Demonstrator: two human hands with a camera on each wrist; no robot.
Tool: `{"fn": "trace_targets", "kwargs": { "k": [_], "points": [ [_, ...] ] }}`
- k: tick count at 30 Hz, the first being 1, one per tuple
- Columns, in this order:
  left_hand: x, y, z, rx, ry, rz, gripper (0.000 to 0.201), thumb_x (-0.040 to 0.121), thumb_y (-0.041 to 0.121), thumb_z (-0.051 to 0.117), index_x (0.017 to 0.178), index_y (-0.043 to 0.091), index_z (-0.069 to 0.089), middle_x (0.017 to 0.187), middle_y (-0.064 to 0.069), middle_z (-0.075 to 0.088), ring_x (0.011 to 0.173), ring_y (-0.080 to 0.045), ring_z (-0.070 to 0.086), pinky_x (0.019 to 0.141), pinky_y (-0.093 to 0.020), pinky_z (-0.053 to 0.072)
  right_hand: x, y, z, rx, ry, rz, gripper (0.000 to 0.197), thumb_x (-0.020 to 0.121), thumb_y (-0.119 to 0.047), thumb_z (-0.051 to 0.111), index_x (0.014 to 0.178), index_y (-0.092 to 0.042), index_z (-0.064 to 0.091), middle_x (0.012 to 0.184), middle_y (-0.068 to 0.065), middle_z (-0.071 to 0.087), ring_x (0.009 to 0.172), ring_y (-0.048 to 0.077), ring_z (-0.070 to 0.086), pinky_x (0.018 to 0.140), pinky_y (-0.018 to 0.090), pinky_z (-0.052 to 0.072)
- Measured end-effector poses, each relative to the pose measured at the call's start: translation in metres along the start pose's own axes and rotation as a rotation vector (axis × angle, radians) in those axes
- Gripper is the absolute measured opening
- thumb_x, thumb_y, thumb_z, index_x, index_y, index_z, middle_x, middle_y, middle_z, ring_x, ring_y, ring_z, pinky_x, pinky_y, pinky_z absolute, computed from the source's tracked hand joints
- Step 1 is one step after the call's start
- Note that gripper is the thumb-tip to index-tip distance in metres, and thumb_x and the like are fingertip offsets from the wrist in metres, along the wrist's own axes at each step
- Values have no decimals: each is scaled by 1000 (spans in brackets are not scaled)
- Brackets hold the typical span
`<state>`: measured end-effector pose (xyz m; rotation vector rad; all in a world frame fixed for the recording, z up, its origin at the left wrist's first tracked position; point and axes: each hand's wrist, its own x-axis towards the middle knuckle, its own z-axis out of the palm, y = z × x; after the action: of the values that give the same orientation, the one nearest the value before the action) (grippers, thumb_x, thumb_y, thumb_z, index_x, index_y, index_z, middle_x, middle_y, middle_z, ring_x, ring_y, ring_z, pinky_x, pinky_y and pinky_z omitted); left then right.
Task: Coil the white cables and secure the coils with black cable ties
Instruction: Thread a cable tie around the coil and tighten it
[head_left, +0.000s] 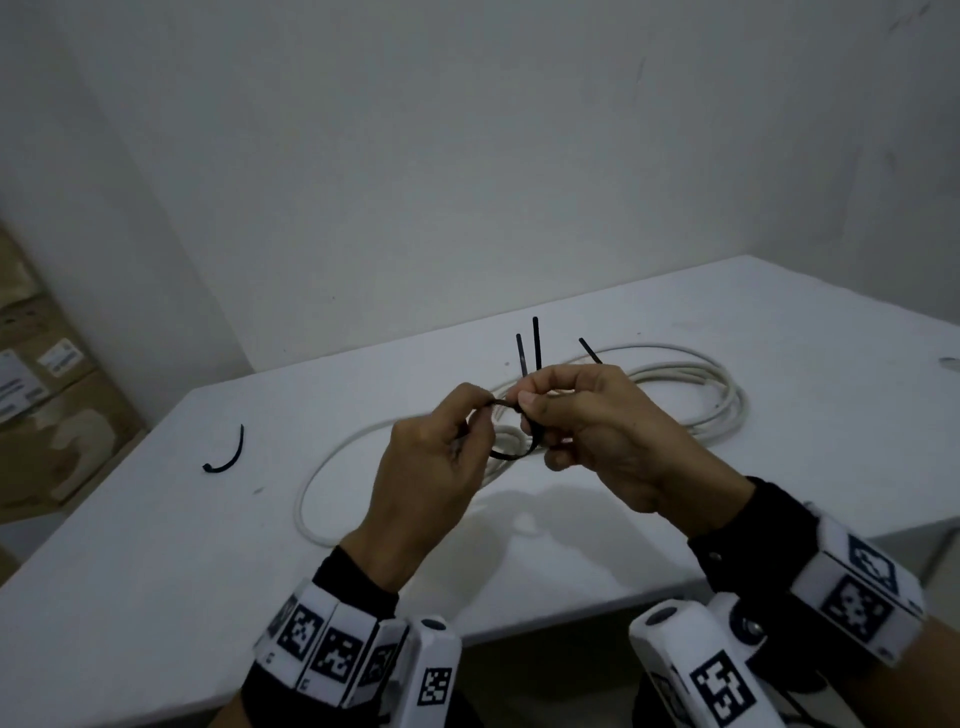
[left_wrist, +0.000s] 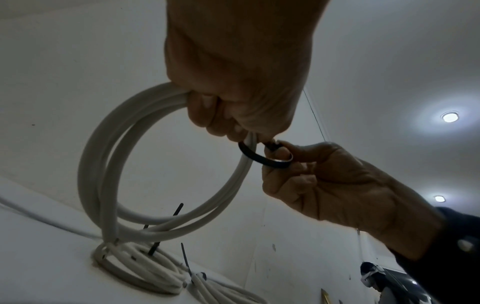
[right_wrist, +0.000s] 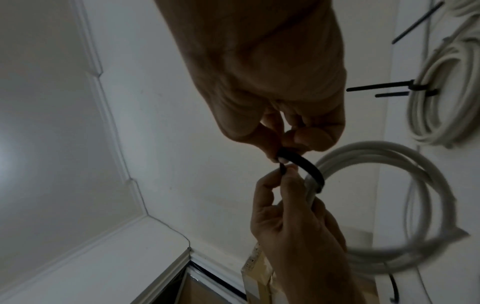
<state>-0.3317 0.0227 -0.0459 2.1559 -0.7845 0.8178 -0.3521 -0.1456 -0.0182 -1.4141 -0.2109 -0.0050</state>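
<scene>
White table (head_left: 156, 545) fills the view, and toward its far edge lies a bundle (head_left: 691, 389) of white cable, already tied, black tails sticking up. A spare tie (head_left: 228, 454) sits near the left edge. Cardboard boxes (head_left: 47, 395) stack off to the left.

Up in the air above the table's middle, the action: a small coil (left_wrist: 109, 164) held clear of the surface, one strand trailing down to the table. The left hand (head_left: 426, 467) has its fingers curled round the coil's strands, thumb and forefinger nipping the tie's tip. The right hand (head_left: 597, 431) pinches the tie (left_wrist: 262, 159) at its head end, the band looped loosely round the strands.

So this looks like the threading step: tail meeting head, loop not yet cinched. Next move, I'd judge, calls for feeding that tip squarely through the head, then pulling it snug while the left hand keeps the strands bunched.
</scene>
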Motion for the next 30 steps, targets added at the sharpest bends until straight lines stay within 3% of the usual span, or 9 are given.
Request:
{"fn": "trace_targets", "kwargs": {
  "k": [2,5,9,14,20,25,28,30],
  "points": [
    [4,2,-3,14,-4,5,9,92,29,49,91,25,57,46,8,48,40,-9,39,42,-24,32,-2,2,0,25,34,-43,10,91,-5,56,86,-5,65,63,5,56,51,9,45,46,21,39],
    [6,6,-1,4,-49,22,6,92,25,52,91,26,58,53,5,59,41,-9,45,43,-26,37,-2,3,1,55,79,-100,9,92,-6,56,88,-6,65,65,5,57,52,7,47,46,19,39],
    [4,9,2,-22,-85,8,5,93,26,51,92,30,55,57,-1,64,46,-20,55,47,-39,43,-1,4,-3,61,69,-103,11,92,-7,55,87,-8,65,65,4,56,53,9,45,47,20,38],
    [8,13,6,-4,-136,16,11,93,30,47,97,31,57,67,0,71,50,-16,61,49,-39,47,0,10,-8,-78,65,-132,17,94,-12,53,91,-8,68,66,4,58,52,7,46,50,22,38],
    [20,21,9,-24,-172,-26,10,92,17,54,87,15,63,64,4,69,51,-4,60,47,-25,45,6,18,-8,-391,190,-339,13,91,-12,57,90,-11,70,68,-7,64,60,4,58,57,20,44],
    [29,26,13,-62,-234,-124,14,93,9,55,81,8,62,53,19,60,40,4,50,45,-6,31,7,16,-17,-133,129,-265,4,89,-5,59,88,-2,62,64,10,62,49,12,53,44,22,43],
    [40,29,11,-141,-268,-133,12,95,24,55,93,14,61,50,11,62,39,-7,47,44,-19,37,10,12,-25,-34,158,-271,12,88,-5,62,79,-1,54,60,13,58,41,13,50,40,23,43],
    [46,31,11,-195,-334,-125,21,91,41,57,101,23,56,58,-1,69,50,-29,62,49,-40,50,14,13,-28,-119,197,-308,15,87,-10,65,77,-3,56,63,12,59,49,14,56,45,24,45]
  ]
}}
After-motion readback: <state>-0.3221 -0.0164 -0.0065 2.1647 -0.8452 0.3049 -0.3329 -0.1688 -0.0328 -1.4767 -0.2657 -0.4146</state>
